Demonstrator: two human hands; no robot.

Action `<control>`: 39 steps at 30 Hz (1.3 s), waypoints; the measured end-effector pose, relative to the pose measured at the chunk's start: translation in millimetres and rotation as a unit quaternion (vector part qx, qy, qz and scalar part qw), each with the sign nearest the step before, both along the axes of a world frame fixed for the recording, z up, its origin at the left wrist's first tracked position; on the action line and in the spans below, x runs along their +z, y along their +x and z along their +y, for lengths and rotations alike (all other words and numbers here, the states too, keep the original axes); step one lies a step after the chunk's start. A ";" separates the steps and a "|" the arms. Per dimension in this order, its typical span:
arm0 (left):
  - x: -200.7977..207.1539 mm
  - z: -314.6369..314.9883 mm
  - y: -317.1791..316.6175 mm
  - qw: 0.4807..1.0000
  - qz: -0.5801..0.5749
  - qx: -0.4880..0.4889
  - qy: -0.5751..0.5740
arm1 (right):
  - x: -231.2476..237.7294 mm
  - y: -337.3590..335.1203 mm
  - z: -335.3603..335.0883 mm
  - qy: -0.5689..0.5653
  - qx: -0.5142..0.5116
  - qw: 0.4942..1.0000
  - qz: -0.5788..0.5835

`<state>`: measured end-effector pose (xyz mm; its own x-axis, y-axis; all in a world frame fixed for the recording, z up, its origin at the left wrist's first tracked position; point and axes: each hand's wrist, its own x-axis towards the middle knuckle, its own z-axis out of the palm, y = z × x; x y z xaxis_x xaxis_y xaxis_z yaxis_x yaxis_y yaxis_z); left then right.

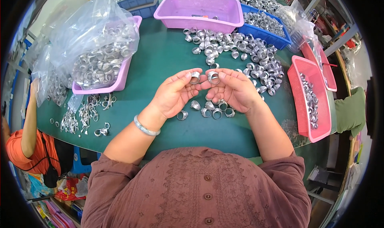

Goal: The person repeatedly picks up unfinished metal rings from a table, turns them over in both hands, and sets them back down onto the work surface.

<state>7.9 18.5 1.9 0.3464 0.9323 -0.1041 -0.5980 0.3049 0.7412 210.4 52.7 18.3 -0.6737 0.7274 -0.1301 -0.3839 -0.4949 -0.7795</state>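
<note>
Over the middle of the green table, my left hand (175,91) pinches a silver ring (195,77) between thumb and fingers. A second silver ring (213,77) is pinched the same way in my right hand (234,88). Both rings are held up side by side, a small gap between them, their round openings showing. Just below my hands lies a small group of loose rings (217,113) on the tabletop. Beyond my fingers a large spread of silver rings (256,60) covers the table toward the far right.
A pink-purple basket (176,18) stands at the far side beside a blue tray (286,40) of rings. At right is a pink basket (298,96) holding rings. On the left, a bagged purple basket (122,78) and small metal pieces (86,114) sit near another person (28,148).
</note>
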 end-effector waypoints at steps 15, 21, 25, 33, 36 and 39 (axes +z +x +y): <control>-4.7 2.8 -3.8 0.997 -0.029 -0.018 -0.067 | 3.5 -3.2 -0.9 -0.013 -0.007 1.000 -0.007; -7.6 3.5 -2.4 0.995 -0.051 -0.016 -0.089 | 2.2 -3.6 -0.3 -0.022 -0.005 1.000 -0.004; -11.5 3.5 1.4 0.993 -0.072 -0.036 -0.086 | 2.4 -4.4 -2.0 -0.018 0.016 1.000 -0.010; -1.2 -8.6 9.2 0.982 -0.123 -0.049 -0.138 | 14.0 -10.6 -23.4 0.049 0.096 0.991 -0.076; 1.6 -12.9 9.9 0.981 -0.122 -0.047 -0.140 | 20.2 -12.3 -26.6 0.067 0.095 0.991 -0.071; 10.1 -20.7 7.5 0.982 -0.090 0.032 -0.163 | 25.0 -8.8 -24.3 0.080 0.074 0.992 -0.065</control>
